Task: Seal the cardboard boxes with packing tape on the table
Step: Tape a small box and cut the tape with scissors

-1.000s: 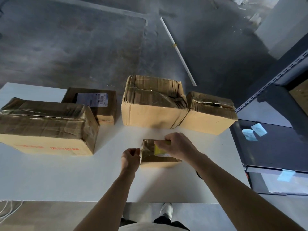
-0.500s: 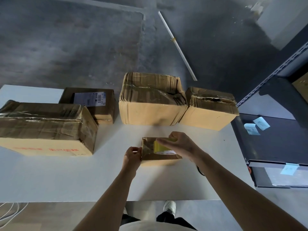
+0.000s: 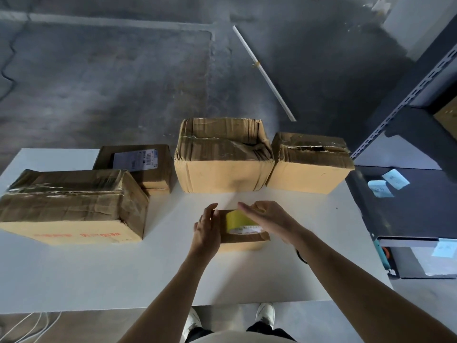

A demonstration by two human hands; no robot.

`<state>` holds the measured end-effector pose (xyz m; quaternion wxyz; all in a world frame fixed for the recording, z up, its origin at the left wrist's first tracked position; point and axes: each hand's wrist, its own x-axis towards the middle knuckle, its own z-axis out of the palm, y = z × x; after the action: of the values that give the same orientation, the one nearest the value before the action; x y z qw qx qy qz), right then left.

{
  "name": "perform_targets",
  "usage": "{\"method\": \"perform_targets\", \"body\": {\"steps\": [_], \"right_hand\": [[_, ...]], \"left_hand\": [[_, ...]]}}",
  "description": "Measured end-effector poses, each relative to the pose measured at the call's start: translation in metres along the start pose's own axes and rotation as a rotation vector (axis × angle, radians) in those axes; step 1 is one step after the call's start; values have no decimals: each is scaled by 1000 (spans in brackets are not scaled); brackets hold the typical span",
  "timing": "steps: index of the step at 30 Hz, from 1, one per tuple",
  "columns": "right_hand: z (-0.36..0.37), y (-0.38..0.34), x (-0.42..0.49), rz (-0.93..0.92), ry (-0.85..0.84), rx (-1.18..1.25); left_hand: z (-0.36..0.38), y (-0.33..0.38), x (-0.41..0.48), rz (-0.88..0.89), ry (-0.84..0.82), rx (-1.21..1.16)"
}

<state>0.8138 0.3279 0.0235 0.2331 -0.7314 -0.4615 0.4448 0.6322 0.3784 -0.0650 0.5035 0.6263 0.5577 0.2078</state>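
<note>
**Small box getting its tape, low centre**

Low in the centre, the left hand (image 3: 207,231) is pressing flat, fingers straight, against the left side of the small box (image 3: 244,238) on the table (image 3: 99,273). The right hand (image 3: 268,220) is lying over the yellow tape roll (image 3: 238,220) on the box top; gripping or just resting, I cannot tell. Looks like a strip is being laid, and next it needs smoothing and tearing off. Farther up, a long box (image 3: 69,206) at left, a labelled box (image 3: 153,170), a tall box (image 3: 222,164) and a right-side box (image 3: 309,167) are sitting closed, contents hidden.

Left hand (image 3: 207,229), right hand (image 3: 270,219): fingers straight
</note>
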Motion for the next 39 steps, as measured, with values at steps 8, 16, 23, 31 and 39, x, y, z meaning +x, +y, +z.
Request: {"method": "perform_targets", "body": {"steps": [8,16,23,31,39], "right_hand": [[2,6,-7,-195,70,154],[-12,-11,3,-270,47,112],[-57,9,-3,-273,13,-12],[-80,34,-6,-252,74,-342],[-78,36,-6,-254,130,-555]], "left_hand": [[2,7,0,143,85,181],[4,-2,7,150,107,225],[4,5,3,138,128,103],[4,5,3,134,115,114],[1,10,-1,130,93,136]]}}
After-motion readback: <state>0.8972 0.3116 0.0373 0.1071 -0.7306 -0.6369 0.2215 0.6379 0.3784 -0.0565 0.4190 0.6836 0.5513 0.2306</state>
